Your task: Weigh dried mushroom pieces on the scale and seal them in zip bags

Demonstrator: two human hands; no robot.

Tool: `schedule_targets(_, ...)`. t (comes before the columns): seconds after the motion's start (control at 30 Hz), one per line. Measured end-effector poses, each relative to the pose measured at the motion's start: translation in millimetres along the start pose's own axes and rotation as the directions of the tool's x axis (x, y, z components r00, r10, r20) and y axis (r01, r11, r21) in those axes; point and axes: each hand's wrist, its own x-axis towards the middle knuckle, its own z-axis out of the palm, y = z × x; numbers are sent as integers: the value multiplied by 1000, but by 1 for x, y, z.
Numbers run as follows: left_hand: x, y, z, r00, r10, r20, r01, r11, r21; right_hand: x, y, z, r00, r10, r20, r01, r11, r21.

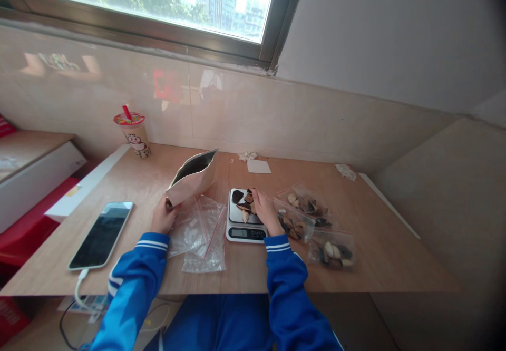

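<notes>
Wooden table (389, 235) stretches from the filled sachets (336, 239) to its right edge; the left hand (163, 216) grips the gaping, dark-lined bag (190, 186) by a corner; the right hand (265, 210) has its fingertips at curled, dried slices (245, 215) on the metal-topped scale (234, 215), though whether they pinch any I cannot tell.

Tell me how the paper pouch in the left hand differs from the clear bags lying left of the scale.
The paper pouch is opaque, while the clear bags are see-through. The pouch is held up at a tilt, mouth open, by the left hand; the clear bags lie on the table. The clear bags show red lines; the pouch shows none. Both are left of the scale.
</notes>
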Motion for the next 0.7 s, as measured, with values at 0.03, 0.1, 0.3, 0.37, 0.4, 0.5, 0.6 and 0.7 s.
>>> schedule_targets(0.03,0,0,0,1000,0,2,0,1000,0,-1,2,-3,1000,18,-13,-18,1000,-9)
schedule_targets(0.1,0,-1,0,1000,2,1,-2,1000,-3,-2,-3,-13,998,25,-55,-25,1000,9)
schedule_targets(0.3,-1,-2,-1,1000,10,-20,-10,1000,10,-13,-96,-57,968,-142,-207,191,952,238)
schedule_targets(0.37,-2,-1,-2,1000,9,-7,-9,1000,14,-17,-135,-60,942,-301,-149,332,904,271)
schedule_targets(0.4,-3,0,-3,1000,7,2,-7,1000,14,-18,-152,-57,914,-387,-121,405,879,250)
schedule_targets(0.5,-6,5,-5,1000,1,15,-1,1000,-2,-21,-185,-44,892,-449,-59,453,884,115)
schedule_targets(0.6,-9,13,-7,1000,10,30,-8,998,-60,-28,-197,-35,916,-400,-43,397,916,-63)
schedule_targets(0.7,-11,20,-9,999,29,34,-25,995,-101,-43,-197,-26,902,-417,113,432,868,-245)
